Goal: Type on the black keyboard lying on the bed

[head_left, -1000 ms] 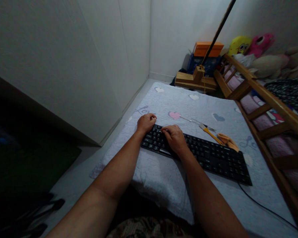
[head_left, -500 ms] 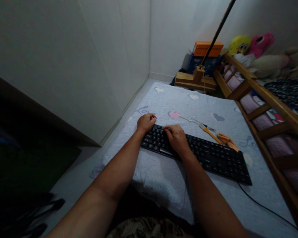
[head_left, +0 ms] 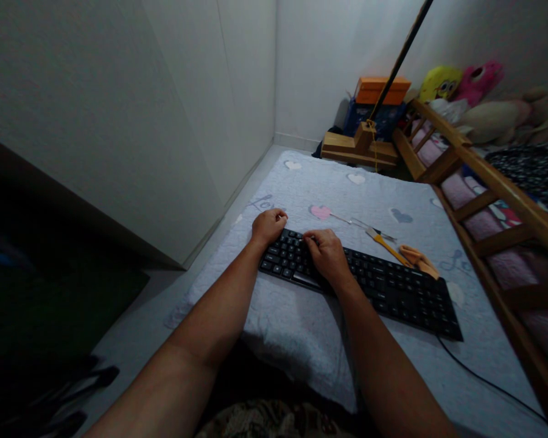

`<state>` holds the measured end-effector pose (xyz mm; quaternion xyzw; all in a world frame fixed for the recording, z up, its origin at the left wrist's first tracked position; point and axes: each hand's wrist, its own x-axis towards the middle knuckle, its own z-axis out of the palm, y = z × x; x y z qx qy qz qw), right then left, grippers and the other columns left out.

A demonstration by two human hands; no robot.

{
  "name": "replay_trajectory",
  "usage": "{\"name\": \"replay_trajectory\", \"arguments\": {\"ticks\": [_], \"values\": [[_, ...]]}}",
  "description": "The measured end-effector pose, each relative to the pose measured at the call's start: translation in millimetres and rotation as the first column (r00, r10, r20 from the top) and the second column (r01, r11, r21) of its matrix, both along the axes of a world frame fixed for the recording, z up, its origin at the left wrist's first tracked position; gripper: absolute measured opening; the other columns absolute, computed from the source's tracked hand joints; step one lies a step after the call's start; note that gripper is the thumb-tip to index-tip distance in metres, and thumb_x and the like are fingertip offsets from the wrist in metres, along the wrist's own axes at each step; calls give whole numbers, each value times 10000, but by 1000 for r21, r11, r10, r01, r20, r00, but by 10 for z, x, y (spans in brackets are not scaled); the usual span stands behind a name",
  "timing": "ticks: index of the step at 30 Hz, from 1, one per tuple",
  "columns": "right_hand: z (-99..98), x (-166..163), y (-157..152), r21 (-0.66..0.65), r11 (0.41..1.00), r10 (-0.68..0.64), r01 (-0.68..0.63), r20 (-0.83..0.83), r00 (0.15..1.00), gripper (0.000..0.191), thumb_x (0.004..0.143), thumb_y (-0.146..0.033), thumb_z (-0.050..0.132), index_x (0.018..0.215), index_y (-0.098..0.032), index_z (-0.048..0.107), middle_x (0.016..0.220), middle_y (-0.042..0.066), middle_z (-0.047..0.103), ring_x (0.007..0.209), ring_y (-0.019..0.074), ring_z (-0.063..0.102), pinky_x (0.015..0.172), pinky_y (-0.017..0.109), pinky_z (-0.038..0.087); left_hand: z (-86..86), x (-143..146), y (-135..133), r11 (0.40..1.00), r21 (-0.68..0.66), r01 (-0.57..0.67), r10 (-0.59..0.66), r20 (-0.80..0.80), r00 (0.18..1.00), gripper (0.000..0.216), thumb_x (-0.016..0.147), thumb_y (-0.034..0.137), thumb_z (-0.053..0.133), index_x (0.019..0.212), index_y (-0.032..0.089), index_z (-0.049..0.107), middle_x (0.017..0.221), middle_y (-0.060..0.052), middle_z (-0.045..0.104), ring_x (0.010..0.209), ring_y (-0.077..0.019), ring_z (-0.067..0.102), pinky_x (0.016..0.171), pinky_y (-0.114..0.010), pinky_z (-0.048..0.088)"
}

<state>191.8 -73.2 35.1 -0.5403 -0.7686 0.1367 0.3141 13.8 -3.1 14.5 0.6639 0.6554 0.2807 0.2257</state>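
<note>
A black computer keyboard (head_left: 393,295) lies at a slant on a pale blue quilted cover (head_left: 274,328). Over its far left corner, my left hand (head_left: 268,226) is closed with the fingers curled, gripping the edge there. My right hand (head_left: 327,250) bends over the keys left of the middle. Its thumb and fingertips are pinched together just above the upper rows; whatever sits between them is too small to make out. Beyond the keyboard lie a brush with a yellow handle (head_left: 390,248), a folded orange-brown cloth (head_left: 419,260) and thin metal tools (head_left: 363,224).
The keyboard's cable (head_left: 488,383) trails off to the lower right. A wooden bed rail (head_left: 497,170) borders the right side, with plush toys (head_left: 477,82) past it. A pole on a wooden base (head_left: 360,146) and an orange box (head_left: 381,90) stand at the back. A white cabinet (head_left: 187,121) rises on the left.
My right hand has shifted very slightly to the right over the keys. The left hand and the keyboard stay where they were.
</note>
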Motion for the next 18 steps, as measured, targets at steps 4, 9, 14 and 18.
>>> {"name": "replay_trajectory", "arguments": {"ticks": [4,9,14,18], "values": [[-1,-28,1,-7,1000,22,-22,8,1000,201,889,-186,521,908,-220,718,928,70,731,908,244,588,865,389,446,5,-1,-4,1000,7,4,-4,4,1000,259,821,306,519,933,204,730,835,-23,715,753,-154,605,668,-248,415],[-20,-63,5,-5,999,41,-41,-6,999,222,897,-187,511,930,-232,725,948,66,733,919,239,585,874,392,447,8,-2,-2,1000,10,8,-8,-11,1000,264,827,308,517,943,211,733,854,-25,719,766,-155,607,682,-245,420],[-23,-83,5,-9,999,52,-52,-10,999,223,898,-185,513,937,-242,725,945,59,733,918,234,588,875,389,449,16,0,-3,1000,-2,1,-1,-8,1000,263,827,302,517,940,213,736,853,-23,717,768,-157,608,686,-245,425],[-13,-46,4,-4,999,33,-33,-9,999,204,891,-183,526,911,-235,722,944,59,734,913,235,591,873,387,448,25,2,-8,1000,2,-1,1,-3,1000,262,826,299,517,938,211,737,844,-21,717,756,-153,607,680,-245,421]]}}
